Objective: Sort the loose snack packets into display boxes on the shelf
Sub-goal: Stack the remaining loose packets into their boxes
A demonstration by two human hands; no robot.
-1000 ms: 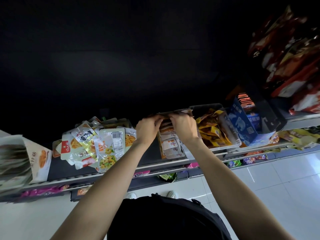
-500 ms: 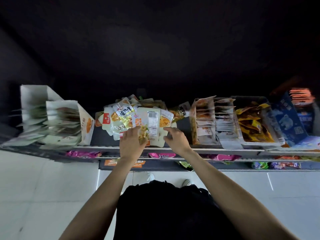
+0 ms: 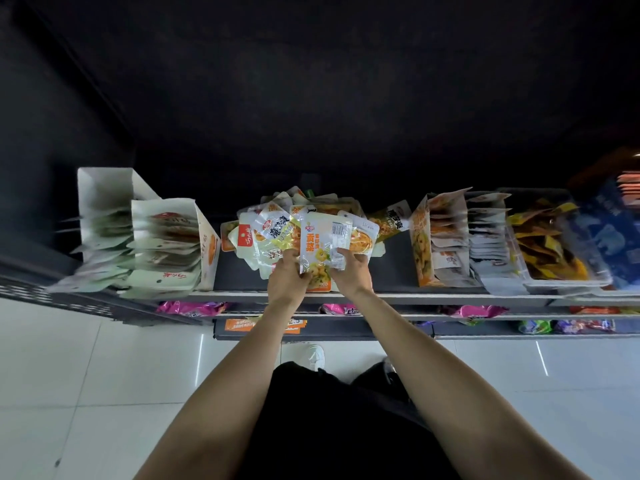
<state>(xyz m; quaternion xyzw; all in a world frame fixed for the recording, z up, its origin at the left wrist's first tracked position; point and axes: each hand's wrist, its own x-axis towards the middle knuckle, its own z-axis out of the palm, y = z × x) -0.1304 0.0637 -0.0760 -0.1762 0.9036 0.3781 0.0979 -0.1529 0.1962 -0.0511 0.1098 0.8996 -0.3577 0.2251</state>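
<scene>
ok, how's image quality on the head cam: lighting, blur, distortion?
Head view: the top half is near-black, only the shelf front and the glaring floor tiles are lit; the boxes at left and far right smear with blur; the packet between left hand and right hand reads sharp; wide-angle bowing at edges.

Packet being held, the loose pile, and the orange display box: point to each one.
packet [image 3: 323, 237], head view, printed front.
loose pile [image 3: 273, 223], head view, top packets.
orange display box [image 3: 420, 251], head view, side wall.

Bare forearms, no sleeves in sight, left hand [image 3: 289, 284] and right hand [image 3: 349, 276] ungloved, black garment [image 3: 332, 420] below (loose-looking), white shoe [image 3: 314, 355] peeking out
</scene>
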